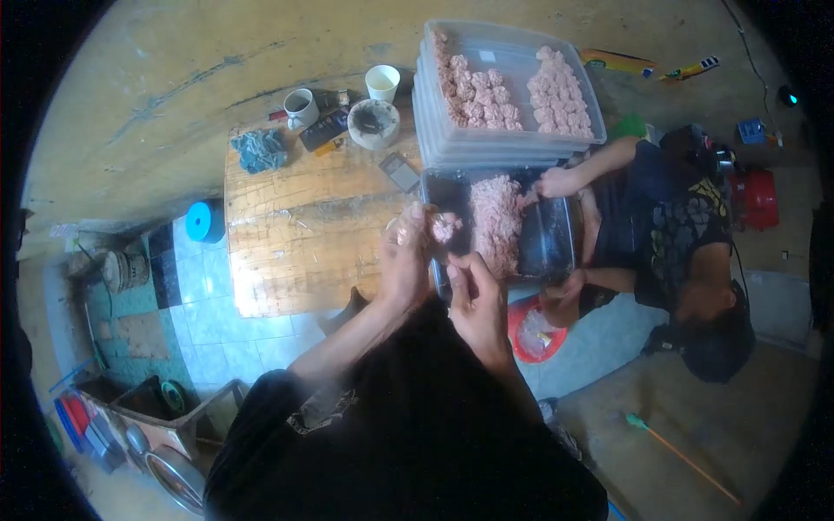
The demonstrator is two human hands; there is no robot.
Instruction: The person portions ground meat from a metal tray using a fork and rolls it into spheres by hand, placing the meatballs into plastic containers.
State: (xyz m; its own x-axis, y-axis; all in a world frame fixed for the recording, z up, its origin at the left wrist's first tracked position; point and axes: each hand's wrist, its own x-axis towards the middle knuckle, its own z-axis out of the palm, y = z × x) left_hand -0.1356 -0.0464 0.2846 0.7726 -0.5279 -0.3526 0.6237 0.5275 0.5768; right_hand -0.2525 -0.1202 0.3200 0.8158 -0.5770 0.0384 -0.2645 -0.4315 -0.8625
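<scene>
My left hand (pixel 410 247) holds a small pinkish lump of minced mixture (pixel 445 228) at its fingertips, over the near left rim of a dark tray (pixel 547 241). Just below and to the right, my right hand (pixel 475 293) is raised with its fingers bent and nothing visible between them. Inside the tray lies a large mound of the same pink, ground-meat-like mixture (pixel 496 228). Behind it, the top box of a stack of clear plastic boxes (pixel 515 138) holds rows of shaped pink balls (pixel 559 91).
A co-worker (pixel 677 202) reaches into the tray from the right. The wooden table (pixel 293 241) bears a blue cloth (pixel 258 150), a mug (pixel 300 109), a paper cup (pixel 382 83), a stone-like bowl (pixel 373 125) and a phone-like device (pixel 399 172). A red basin (pixel 535 332) stands below the tray.
</scene>
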